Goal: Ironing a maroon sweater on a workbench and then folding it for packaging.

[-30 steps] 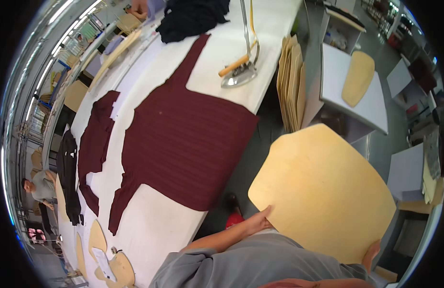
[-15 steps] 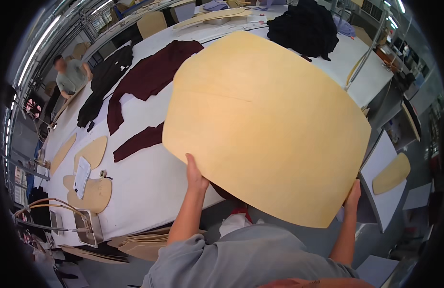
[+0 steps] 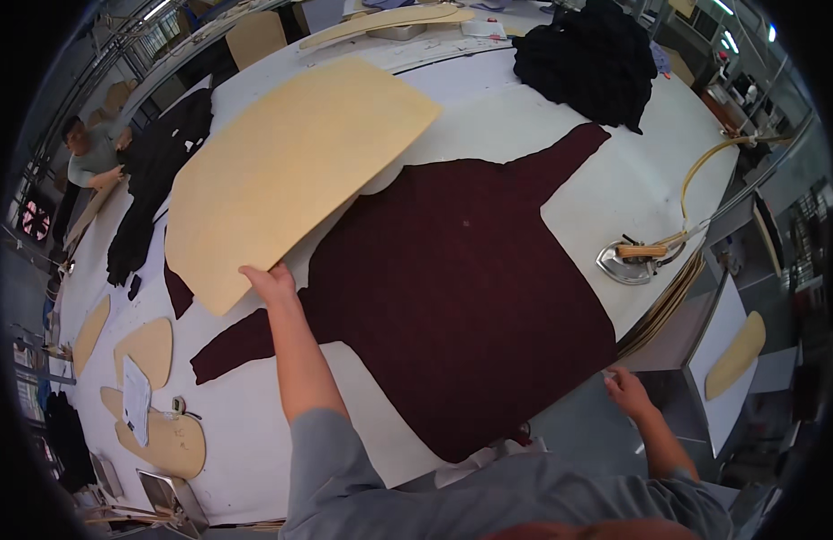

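Note:
My left hand (image 3: 272,286) grips a large tan board (image 3: 281,171) with rounded sides by its near edge. The board is tilted over the left part of the table. A dark maroon long-sleeved sweater (image 3: 461,297) lies spread flat, its hem toward me; the board covers part of its left side. Just off the right corner of the hem is my right hand (image 3: 628,391). Its fingers are loosely bent and apart, and no object shows in them.
An iron (image 3: 628,261) with a hose rests at the table's right edge, above stacked boards (image 3: 664,310). A black garment pile (image 3: 588,63) lies at the far right. Tan templates (image 3: 169,441) and a paper sheet (image 3: 135,400) lie left. A co-worker (image 3: 97,157) stands far left.
The board has swung left and tilted, uncovering the maroon sweater and the iron. My right hand has let go of the board, while my left hand still holds it.

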Action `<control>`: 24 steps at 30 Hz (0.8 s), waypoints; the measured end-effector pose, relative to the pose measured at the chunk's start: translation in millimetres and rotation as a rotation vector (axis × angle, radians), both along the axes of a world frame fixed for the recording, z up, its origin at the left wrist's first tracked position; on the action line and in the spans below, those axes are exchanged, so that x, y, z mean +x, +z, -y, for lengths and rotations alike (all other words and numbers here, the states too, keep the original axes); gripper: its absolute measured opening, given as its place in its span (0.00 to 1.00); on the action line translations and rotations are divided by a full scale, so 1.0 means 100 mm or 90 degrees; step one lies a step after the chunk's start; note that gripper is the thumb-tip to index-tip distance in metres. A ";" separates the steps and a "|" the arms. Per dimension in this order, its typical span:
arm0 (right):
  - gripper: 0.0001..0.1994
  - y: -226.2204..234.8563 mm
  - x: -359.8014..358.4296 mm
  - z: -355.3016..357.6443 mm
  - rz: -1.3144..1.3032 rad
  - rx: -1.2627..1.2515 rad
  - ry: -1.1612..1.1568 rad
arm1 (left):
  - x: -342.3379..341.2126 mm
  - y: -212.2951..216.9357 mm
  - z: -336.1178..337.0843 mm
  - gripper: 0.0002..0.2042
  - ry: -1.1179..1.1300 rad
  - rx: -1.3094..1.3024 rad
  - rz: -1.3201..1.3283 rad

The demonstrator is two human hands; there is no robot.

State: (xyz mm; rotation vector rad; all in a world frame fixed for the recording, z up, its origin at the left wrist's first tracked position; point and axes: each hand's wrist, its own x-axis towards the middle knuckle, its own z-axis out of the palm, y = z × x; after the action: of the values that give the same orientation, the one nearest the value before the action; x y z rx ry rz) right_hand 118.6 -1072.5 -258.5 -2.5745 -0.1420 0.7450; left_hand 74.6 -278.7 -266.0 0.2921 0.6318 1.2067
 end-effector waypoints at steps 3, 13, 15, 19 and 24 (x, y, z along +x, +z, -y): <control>0.20 0.04 0.11 -0.13 -0.027 -0.065 0.046 | 0.18 0.25 0.29 0.29 -0.230 0.020 -0.213; 0.19 -0.12 0.41 0.09 -0.008 0.032 0.148 | -0.66 2.51 3.69 0.29 -0.618 0.702 0.349; 0.19 -0.12 0.53 0.06 -0.025 0.069 0.197 | -0.66 2.60 4.12 0.29 -0.625 0.691 0.340; 0.17 -0.22 0.53 0.37 0.001 0.138 0.208 | -0.56 2.54 5.09 0.29 -0.660 0.654 0.355; 0.16 -0.25 0.47 0.97 -0.026 0.145 0.222 | -0.43 2.62 5.98 0.28 -0.730 0.649 0.337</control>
State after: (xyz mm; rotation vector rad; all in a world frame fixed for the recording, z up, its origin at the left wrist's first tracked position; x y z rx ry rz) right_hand 165.6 -1169.5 -283.4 -2.3408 -0.6376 0.8497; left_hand 32.1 -877.0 -4.2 0.9789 -0.6451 0.3281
